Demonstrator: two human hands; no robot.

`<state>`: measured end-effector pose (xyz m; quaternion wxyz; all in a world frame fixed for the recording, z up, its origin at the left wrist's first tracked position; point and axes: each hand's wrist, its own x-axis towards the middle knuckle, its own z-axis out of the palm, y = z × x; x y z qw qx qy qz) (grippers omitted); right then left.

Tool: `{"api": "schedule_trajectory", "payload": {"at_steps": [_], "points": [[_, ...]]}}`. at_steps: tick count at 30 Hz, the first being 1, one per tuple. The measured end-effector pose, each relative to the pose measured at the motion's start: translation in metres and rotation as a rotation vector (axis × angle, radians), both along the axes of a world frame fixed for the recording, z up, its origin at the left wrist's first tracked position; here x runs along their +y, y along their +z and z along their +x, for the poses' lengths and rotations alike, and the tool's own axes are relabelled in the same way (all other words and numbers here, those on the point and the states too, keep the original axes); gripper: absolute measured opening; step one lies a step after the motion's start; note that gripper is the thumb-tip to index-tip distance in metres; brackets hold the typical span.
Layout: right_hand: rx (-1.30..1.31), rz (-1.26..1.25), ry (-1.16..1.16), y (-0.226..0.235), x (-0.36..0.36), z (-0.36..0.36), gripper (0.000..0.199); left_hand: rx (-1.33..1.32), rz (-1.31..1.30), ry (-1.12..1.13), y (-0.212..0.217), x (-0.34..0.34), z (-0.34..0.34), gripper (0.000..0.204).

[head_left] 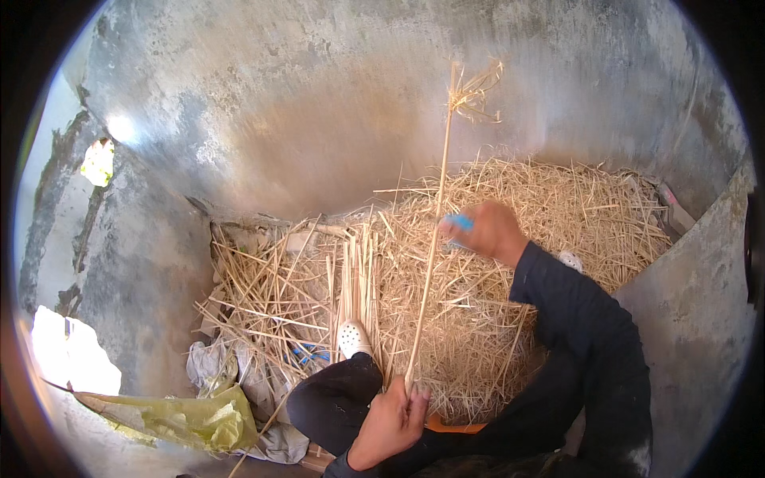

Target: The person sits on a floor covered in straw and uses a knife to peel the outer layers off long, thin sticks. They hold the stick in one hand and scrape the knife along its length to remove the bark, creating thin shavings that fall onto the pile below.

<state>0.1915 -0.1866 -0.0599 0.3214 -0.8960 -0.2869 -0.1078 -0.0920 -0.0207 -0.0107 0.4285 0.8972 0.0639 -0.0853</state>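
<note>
We see one broad heap of pale yellow loose straw (510, 263) spread over the ground against one grey, stained concrete wall (319, 103). At the heap's lower left corner lies one crumpled translucent yellow-green plastic bag (183, 418), and beside it a wad of grey-white sacking (231, 382). Over the heap's middle stands one long, thin, dry yellow stalk with a frayed tufted top (434, 239), nearly upright, its tuft rising above the heap in front of the wall. One white perforated clog (353, 337) rests on the heap's left part, beside a small upright bundle of straight stems.

We count two hands. Our left hand (392, 421), below the heap's near edge, pinches the stalk's lower end between closed fingers. Our right hand (488, 231), over the heap's centre, is closed around one small blue tool (460, 222) that touches the stalk midway; its kind we cannot tell.
</note>
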Motion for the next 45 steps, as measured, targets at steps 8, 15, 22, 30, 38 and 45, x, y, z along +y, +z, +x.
{"api": "schedule_trajectory", "payload": {"at_steps": [8,15,22,30,38,45], "points": [[-0.173,-0.126,0.064,0.003,-0.007,-0.023,0.073,0.035,0.032,-0.017,0.007,0.000,-0.008,0.019],[-0.130,-0.008,-0.131,-0.003,-0.036,0.033,0.078,-0.142,0.105,-0.124,0.007,-0.002,-0.023,0.020],[-0.006,0.014,-0.493,-0.017,-0.106,0.082,0.082,0.226,0.109,-0.158,0.033,-0.013,-0.044,0.026],[0.261,-0.003,-0.271,-0.015,-0.085,0.029,0.078,0.256,-0.479,-0.032,-0.019,-0.005,-0.023,0.027],[0.227,0.154,-0.094,-0.022,-0.061,-0.031,0.061,-0.083,-0.813,0.090,-0.067,-0.002,0.032,0.030],[0.390,0.007,-0.191,-0.072,-0.067,-0.083,0.054,-0.360,-0.956,0.058,-0.045,0.006,0.085,0.032]]}}
